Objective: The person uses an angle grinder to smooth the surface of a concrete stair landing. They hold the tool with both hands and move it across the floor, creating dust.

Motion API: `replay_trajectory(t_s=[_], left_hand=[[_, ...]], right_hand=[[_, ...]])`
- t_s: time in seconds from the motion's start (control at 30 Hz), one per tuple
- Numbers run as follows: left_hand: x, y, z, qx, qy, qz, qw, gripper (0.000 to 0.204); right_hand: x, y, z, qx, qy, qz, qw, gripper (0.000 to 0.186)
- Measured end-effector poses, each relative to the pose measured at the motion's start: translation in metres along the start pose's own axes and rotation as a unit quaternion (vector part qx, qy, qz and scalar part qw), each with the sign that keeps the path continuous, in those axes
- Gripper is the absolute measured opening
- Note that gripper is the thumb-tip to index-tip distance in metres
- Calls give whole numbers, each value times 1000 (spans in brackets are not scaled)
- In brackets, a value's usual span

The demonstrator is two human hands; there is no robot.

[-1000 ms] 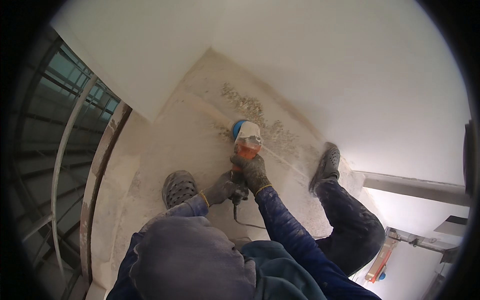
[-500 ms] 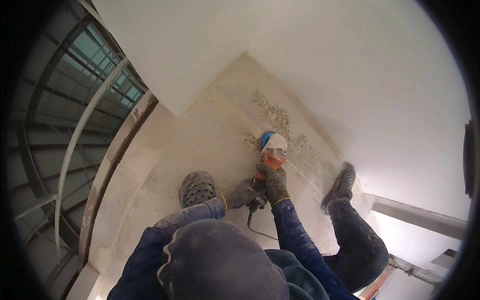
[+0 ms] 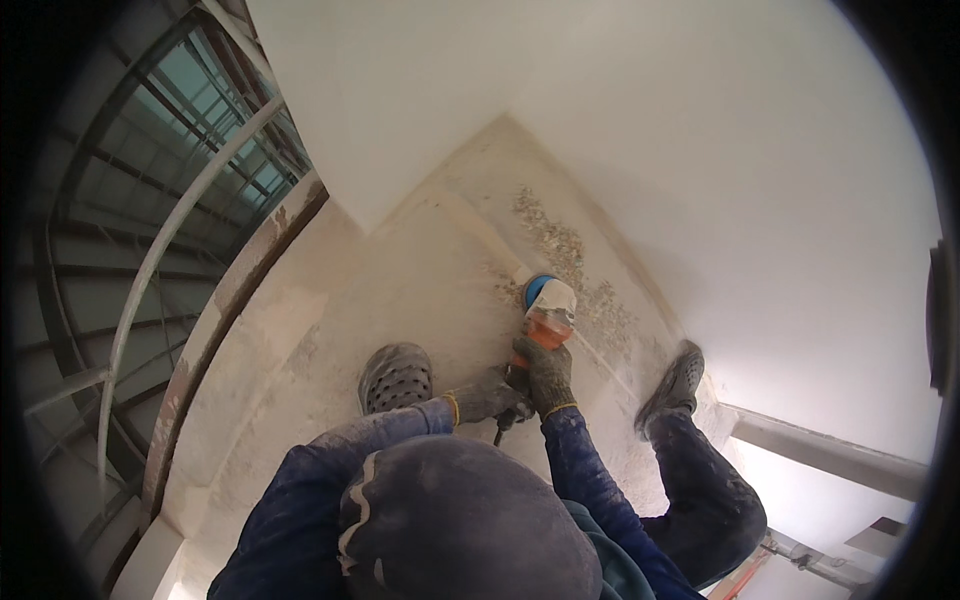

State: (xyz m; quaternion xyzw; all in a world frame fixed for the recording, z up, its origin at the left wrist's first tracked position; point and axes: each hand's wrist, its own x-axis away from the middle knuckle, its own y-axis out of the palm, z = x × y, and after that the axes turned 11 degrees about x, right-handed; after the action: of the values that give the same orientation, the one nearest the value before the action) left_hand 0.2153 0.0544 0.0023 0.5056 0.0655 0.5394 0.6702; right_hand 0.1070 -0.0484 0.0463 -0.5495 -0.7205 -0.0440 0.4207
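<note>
An orange angle grinder (image 3: pixel 548 320) with a blue and white guard sits low over the dusty concrete floor (image 3: pixel 420 290), its disc end against a chipped, rough strip of floor (image 3: pixel 570 262) near the white wall. My right hand (image 3: pixel 545 372), in a grey glove, grips the grinder's body from behind. My left hand (image 3: pixel 488 396), also gloved, holds the rear handle beside it. A black cord drops from the tool between my hands. My blue sleeves and dark hood fill the lower part of the view.
A white wall (image 3: pixel 700 140) rises at the right and back, meeting the floor in a corner. My grey clog (image 3: pixel 396 376) and dark shoe (image 3: pixel 676 384) stand either side of the tool. A curved metal railing (image 3: pixel 170 250) and floor edge run along the left.
The view has shifted, so the grinder and both hands sit further right and lower in the picture. Both hands keep the same grip on the tool.
</note>
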Motion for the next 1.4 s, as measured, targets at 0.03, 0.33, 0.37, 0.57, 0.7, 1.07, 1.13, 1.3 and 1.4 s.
replay_trajectory(t_s=[0.03,0.33,0.37,0.57,0.7,1.07,1.13,1.3,1.4], left_hand=[[0,0,0,-9,-4,5,1000,15],[3,1,8,47,-17,19,999,16],[3,1,9,44,-14,23,999,16],[1,3,8,25,-36,5,999,15],[0,3,9,34,0,15,999,13],[2,3,11,42,-9,32,999,13],[1,4,9,41,4,33,999,13],[-1,-3,9,36,13,31,999,13],[-1,-7,9,53,38,35,997,15]], right_hand=[[0,0,0,6,0,-2,1000,44],[-2,5,-9,-8,28,-24,999,48],[-2,3,-7,-11,26,-26,999,49],[-9,0,1,26,54,25,998,50],[-3,4,-12,9,-23,5,1000,38],[-6,6,-13,23,29,-4,999,45],[-8,4,-10,35,0,7,999,42],[-8,7,-17,49,-23,-12,998,49],[-10,14,-26,78,-34,-16,996,48]])
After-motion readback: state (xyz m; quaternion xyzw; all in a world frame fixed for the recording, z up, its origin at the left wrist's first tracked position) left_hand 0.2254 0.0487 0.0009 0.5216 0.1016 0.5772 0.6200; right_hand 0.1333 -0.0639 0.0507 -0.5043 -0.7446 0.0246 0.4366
